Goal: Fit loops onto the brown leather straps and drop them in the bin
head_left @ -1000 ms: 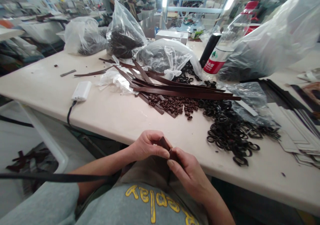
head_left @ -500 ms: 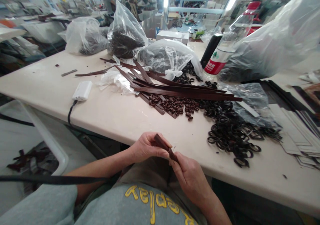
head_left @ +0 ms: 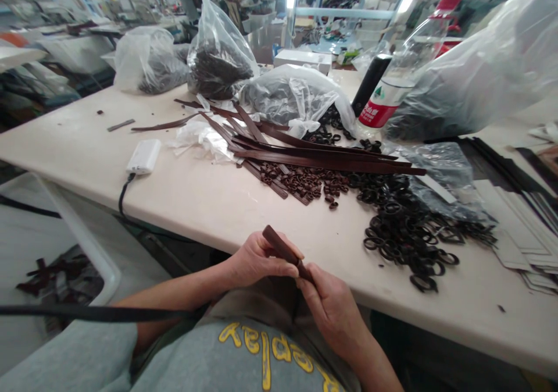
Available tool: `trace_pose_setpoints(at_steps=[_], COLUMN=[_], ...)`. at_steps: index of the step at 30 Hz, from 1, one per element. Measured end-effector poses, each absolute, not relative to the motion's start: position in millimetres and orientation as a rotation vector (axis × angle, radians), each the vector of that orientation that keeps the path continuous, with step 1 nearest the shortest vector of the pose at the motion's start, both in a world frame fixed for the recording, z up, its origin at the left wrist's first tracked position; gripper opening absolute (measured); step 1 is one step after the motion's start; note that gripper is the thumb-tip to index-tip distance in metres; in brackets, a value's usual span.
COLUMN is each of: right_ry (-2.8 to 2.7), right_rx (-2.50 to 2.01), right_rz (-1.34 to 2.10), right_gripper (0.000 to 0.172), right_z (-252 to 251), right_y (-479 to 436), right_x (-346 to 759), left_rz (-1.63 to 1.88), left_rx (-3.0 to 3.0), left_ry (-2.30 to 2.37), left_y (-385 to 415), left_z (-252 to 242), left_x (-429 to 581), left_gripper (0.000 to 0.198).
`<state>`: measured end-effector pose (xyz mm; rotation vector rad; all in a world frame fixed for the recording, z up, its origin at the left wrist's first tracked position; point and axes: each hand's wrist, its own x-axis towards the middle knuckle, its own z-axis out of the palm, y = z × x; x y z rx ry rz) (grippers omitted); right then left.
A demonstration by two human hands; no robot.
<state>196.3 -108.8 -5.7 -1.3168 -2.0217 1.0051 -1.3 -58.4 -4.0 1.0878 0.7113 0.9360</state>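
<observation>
My left hand and my right hand are both closed on one dark brown leather strap at the table's near edge, over my lap. The strap's rounded end sticks up and left past my left fingers. A small loop seems to sit on the strap between my hands, though I cannot see it clearly. Beyond them on the table lie more brown straps, a scatter of small brown loops and a heap of black loops.
Several plastic bags of parts stand at the back, a large bag at the right. A drink bottle, a black cylinder, a white adapter with cable, and stacked card sheets are also there. People work far behind.
More of the strap's end now sticks out past my left hand, up and to the left. My right hand has drawn slightly back along it.
</observation>
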Motion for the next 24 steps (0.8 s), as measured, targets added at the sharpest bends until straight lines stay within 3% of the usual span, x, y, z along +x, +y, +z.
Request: trace_pose_setpoints(at_steps=[12,17,24], right_ry=[-2.017,-2.038,-2.043], right_rx=[-1.356,-1.375,-1.322], right_rz=[1.022,1.085,0.962], right_gripper=[0.03,0.02,0.031], right_z=[1.3,3.5,1.0], right_y=[-107.3,-109.2,-108.7], right_x=[194.6,197.3,192.7], left_rz=[0.927,0.917,0.877], left_rx=[1.185,1.152,1.163], left_ry=[0.661,0.687,0.673], left_y=[-57.0,-56.3,-58.5], left_z=[-2.0,-1.6,1.4], left_x=[5.8,1.8,8.1], left_gripper=[0.026,0.029,0.035])
